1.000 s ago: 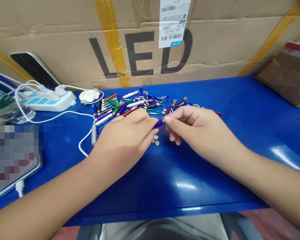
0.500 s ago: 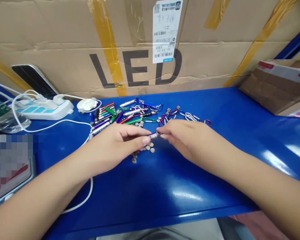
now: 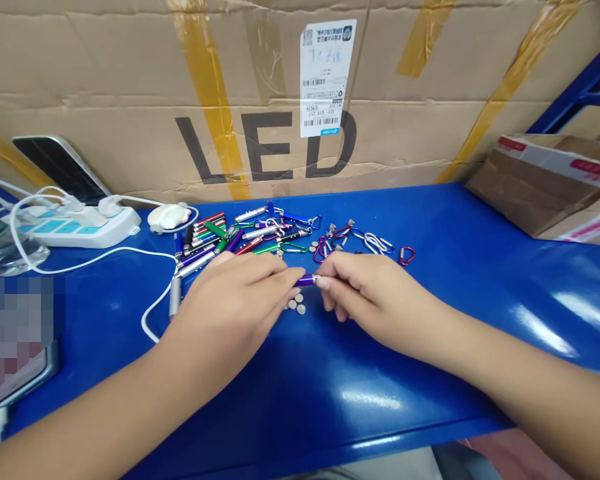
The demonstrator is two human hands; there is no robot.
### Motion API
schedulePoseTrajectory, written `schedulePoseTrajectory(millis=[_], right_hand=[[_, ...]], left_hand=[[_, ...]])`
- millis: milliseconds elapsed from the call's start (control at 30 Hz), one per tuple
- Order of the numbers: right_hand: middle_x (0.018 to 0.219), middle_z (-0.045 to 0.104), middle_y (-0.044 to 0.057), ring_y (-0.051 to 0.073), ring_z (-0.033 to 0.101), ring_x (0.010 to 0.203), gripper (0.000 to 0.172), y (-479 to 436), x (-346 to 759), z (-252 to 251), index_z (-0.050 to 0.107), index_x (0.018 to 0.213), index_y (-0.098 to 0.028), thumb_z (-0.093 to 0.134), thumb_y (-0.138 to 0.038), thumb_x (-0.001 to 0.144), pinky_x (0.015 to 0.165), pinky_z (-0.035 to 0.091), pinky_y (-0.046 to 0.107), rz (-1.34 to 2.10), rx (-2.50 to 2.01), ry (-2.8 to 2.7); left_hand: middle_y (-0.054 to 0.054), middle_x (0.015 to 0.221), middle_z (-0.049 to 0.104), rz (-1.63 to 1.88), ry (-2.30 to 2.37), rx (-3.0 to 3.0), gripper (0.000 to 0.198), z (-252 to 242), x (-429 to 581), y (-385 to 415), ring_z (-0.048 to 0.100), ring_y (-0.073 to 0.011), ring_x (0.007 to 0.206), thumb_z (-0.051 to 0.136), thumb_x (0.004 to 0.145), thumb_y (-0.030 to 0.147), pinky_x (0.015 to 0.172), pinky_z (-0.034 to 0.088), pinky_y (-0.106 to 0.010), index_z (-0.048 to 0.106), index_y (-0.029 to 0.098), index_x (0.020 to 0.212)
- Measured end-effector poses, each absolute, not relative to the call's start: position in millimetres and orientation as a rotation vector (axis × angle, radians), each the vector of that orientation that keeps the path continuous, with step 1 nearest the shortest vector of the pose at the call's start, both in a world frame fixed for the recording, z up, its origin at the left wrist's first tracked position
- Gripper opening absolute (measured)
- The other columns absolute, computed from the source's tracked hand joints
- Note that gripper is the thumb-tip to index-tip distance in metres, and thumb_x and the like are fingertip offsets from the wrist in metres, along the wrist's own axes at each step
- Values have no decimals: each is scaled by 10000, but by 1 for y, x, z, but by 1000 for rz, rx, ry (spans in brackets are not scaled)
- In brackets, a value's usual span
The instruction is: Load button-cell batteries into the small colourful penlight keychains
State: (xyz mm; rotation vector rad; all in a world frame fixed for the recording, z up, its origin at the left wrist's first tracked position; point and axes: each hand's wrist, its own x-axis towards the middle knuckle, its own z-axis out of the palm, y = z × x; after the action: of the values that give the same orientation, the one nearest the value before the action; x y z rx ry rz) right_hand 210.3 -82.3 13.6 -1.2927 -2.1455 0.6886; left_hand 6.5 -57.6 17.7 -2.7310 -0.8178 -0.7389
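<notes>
Between my two hands is a small purple metal flashlight (image 3: 307, 281), lying roughly level above the table. My left hand (image 3: 235, 293) is closed round its body, back of the hand upward, so most of the tube is hidden. At its silver end, my right hand (image 3: 367, 287) pinches with thumb and forefinger. Several button cells (image 3: 300, 305) lie on the table just below the hands. Beyond them is a pile of small flashlights (image 3: 250, 232) in red, green, blue, black, purple and silver. Loose carabiner clips (image 3: 379, 243) lie behind my right hand, a red clip (image 3: 407, 255) among them.
Across the back of the blue table (image 3: 360, 360) stands a large cardboard box (image 3: 130, 87) marked LED. An open carton (image 3: 540, 187) is at the right. To the left are a white power strip (image 3: 80, 227), a phone (image 3: 60, 167), a white cable (image 3: 100, 257) and a blurred-out screen (image 3: 15, 340).
My left hand has turned over, back upward, around the flashlight. The flashlight's purple body shows now where a printed label showed before. The view has shifted slightly.
</notes>
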Motion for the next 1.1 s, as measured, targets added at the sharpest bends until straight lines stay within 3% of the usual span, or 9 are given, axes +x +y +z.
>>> schedulePoseTrajectory(millis=[133, 300, 400, 567, 667, 800, 1100], right_hand=[[608, 576, -33, 81, 543, 513, 252, -84, 209, 16, 499, 725, -188, 444, -283, 952, 540, 433, 216, 1076, -1301, -1918], [639, 584, -20, 77, 520, 499, 280, -81, 212, 16, 494, 753, -188, 453, -383, 950, 498, 426, 212, 1388, -1222, -1807], [660, 593, -12, 92, 536, 528, 289, -80, 215, 19, 489, 769, -194, 411, -390, 967, 520, 427, 223, 1268, -1231, -1947], [708, 605, 19, 140, 557, 637, 297, -77, 221, 22, 527, 780, -199, 379, -362, 980, 608, 407, 259, 456, -1198, -2413], [665, 581, 19, 143, 535, 611, 365, -76, 222, 18, 510, 733, -202, 325, -373, 996, 604, 382, 262, 211, -1110, -2501], [605, 553, -1, 126, 509, 561, 409, -80, 218, 13, 503, 696, -201, 289, -361, 1006, 591, 370, 252, 292, -1123, -2404], [548, 558, -34, 102, 530, 524, 469, -86, 206, 15, 565, 689, -192, 300, -410, 1008, 573, 402, 230, 827, -1345, -2066]], left_hand=[[-52, 902, 734, -661, -595, -2510, 249, 19, 2, -60, 653, -161, 759, 452, 957, 162, 641, 407, -301, 693, 134, 1011], [-26, 916, 727, -644, -559, -2526, 281, 24, -1, -62, 644, -151, 831, 408, 979, 176, 654, 391, -288, 685, 188, 1025], [-31, 953, 719, -725, -710, -2654, 268, 23, 0, -58, 641, -157, 850, 431, 969, 212, 707, 429, -283, 691, 207, 1034], [3, 897, 713, -863, -987, -3015, 206, 21, 6, -51, 642, -129, 820, 539, 916, 237, 724, 481, -231, 717, 241, 1020], [6, 890, 717, -914, -1103, -3109, 189, 23, 8, -52, 644, -132, 818, 576, 891, 249, 736, 495, -228, 735, 248, 993], [6, 872, 715, -962, -1113, -3066, 188, 22, 9, -56, 639, -128, 794, 571, 895, 251, 712, 488, -217, 740, 243, 978], [-12, 931, 718, -850, -981, -2866, 240, 14, 9, -57, 645, -149, 834, 494, 937, 273, 755, 475, -248, 727, 236, 986]])
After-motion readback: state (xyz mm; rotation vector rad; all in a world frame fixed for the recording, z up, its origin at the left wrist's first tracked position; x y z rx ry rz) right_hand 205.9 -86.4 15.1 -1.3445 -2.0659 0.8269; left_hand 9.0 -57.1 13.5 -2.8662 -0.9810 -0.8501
